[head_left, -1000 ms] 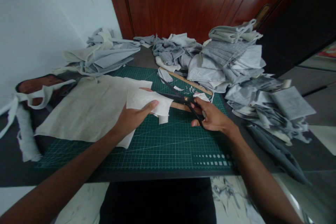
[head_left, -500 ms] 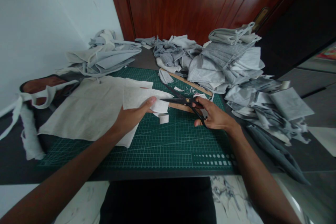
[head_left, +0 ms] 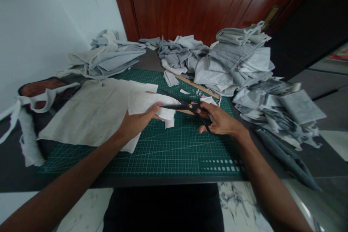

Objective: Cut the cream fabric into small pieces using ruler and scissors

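Observation:
My left hand (head_left: 140, 121) pinches a white piece of fabric (head_left: 141, 102) by its lower right part, thumb on top. In my right hand (head_left: 219, 119) is a pair of black scissors (head_left: 190, 106), fingers in the handles. The blades are spread, one lying across the fabric near my left thumb and the other above its far edge. A small square flap of fabric (head_left: 169, 123) hangs below the piece. Under and left of my left hand, a large off-white cloth (head_left: 89, 116) lies flat on the green cutting mat (head_left: 168, 156).
Grey and white fabric heaps (head_left: 233, 59) stand at the back and right. Another folded stack (head_left: 108, 59) sits at the back left. A wooden ruler (head_left: 198, 87) and small scraps (head_left: 185, 91) lie on the mat. White strips (head_left: 32, 141) are at the left.
The scissors have moved slightly left, farther over the fabric, with a blade tip now close to my left thumb. Both hands keep their hold.

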`<action>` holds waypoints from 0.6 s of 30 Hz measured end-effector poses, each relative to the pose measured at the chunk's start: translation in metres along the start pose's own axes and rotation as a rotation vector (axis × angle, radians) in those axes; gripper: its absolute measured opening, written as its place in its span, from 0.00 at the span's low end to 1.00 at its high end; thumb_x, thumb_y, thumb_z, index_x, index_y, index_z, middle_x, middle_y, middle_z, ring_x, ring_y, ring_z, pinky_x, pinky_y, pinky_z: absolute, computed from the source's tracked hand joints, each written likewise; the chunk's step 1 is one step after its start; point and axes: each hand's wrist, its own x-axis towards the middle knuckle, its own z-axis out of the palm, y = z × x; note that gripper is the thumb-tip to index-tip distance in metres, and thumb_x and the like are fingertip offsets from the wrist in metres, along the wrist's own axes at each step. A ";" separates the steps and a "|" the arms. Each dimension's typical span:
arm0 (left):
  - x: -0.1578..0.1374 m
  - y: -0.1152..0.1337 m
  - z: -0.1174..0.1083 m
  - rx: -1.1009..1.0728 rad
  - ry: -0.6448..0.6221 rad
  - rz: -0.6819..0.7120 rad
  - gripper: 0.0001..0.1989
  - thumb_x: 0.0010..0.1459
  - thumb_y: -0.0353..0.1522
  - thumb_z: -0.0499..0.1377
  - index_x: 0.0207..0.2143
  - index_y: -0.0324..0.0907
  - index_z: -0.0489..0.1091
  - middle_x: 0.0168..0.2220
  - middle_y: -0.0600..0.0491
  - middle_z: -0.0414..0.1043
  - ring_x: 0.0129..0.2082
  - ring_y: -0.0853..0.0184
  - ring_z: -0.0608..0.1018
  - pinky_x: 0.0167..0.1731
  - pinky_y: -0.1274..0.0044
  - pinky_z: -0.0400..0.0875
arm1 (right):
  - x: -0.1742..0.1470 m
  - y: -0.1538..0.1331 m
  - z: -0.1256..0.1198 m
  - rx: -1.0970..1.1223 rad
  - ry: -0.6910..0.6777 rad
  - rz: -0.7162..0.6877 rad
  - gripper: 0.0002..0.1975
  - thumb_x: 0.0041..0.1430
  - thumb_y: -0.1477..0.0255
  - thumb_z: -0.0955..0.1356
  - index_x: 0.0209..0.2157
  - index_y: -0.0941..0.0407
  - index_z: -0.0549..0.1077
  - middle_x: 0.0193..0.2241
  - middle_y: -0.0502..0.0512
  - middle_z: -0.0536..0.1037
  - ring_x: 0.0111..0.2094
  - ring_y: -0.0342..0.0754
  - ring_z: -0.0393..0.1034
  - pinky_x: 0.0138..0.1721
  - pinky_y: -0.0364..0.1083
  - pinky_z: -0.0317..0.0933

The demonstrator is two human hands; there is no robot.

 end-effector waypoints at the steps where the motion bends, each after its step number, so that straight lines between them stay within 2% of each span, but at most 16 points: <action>1: 0.000 0.000 0.000 -0.014 -0.016 0.000 0.13 0.53 0.47 0.60 0.25 0.50 0.78 0.29 0.53 0.84 0.40 0.53 0.84 0.46 0.67 0.77 | 0.000 0.000 0.000 0.003 -0.001 0.004 0.34 0.52 0.41 0.74 0.44 0.54 0.67 0.42 0.60 0.77 0.40 0.57 0.71 0.40 0.50 0.62; 6: 0.000 0.000 0.000 -0.025 -0.037 -0.001 0.14 0.52 0.47 0.60 0.27 0.50 0.79 0.33 0.52 0.85 0.44 0.52 0.84 0.50 0.67 0.76 | 0.000 0.000 0.001 0.016 -0.004 0.009 0.34 0.52 0.40 0.73 0.44 0.54 0.67 0.43 0.62 0.77 0.41 0.58 0.71 0.41 0.51 0.63; 10: -0.001 0.000 0.000 -0.031 -0.041 -0.003 0.15 0.52 0.49 0.61 0.25 0.49 0.79 0.34 0.50 0.85 0.47 0.50 0.83 0.49 0.67 0.76 | 0.000 0.000 0.001 0.021 0.013 -0.003 0.34 0.52 0.40 0.73 0.42 0.54 0.66 0.41 0.60 0.76 0.39 0.56 0.70 0.41 0.50 0.62; 13: -0.002 0.003 -0.001 -0.023 -0.030 -0.013 0.16 0.51 0.49 0.62 0.23 0.49 0.78 0.34 0.49 0.85 0.46 0.50 0.84 0.48 0.68 0.77 | 0.000 0.001 0.001 0.011 0.024 -0.007 0.33 0.52 0.39 0.72 0.40 0.54 0.65 0.38 0.58 0.76 0.36 0.54 0.69 0.38 0.49 0.60; 18: -0.004 0.006 -0.001 -0.020 -0.023 -0.016 0.16 0.50 0.49 0.62 0.21 0.49 0.77 0.32 0.48 0.85 0.45 0.50 0.84 0.47 0.67 0.78 | 0.000 0.001 0.002 0.010 0.033 -0.025 0.34 0.52 0.39 0.72 0.41 0.54 0.65 0.38 0.57 0.75 0.36 0.53 0.68 0.38 0.49 0.60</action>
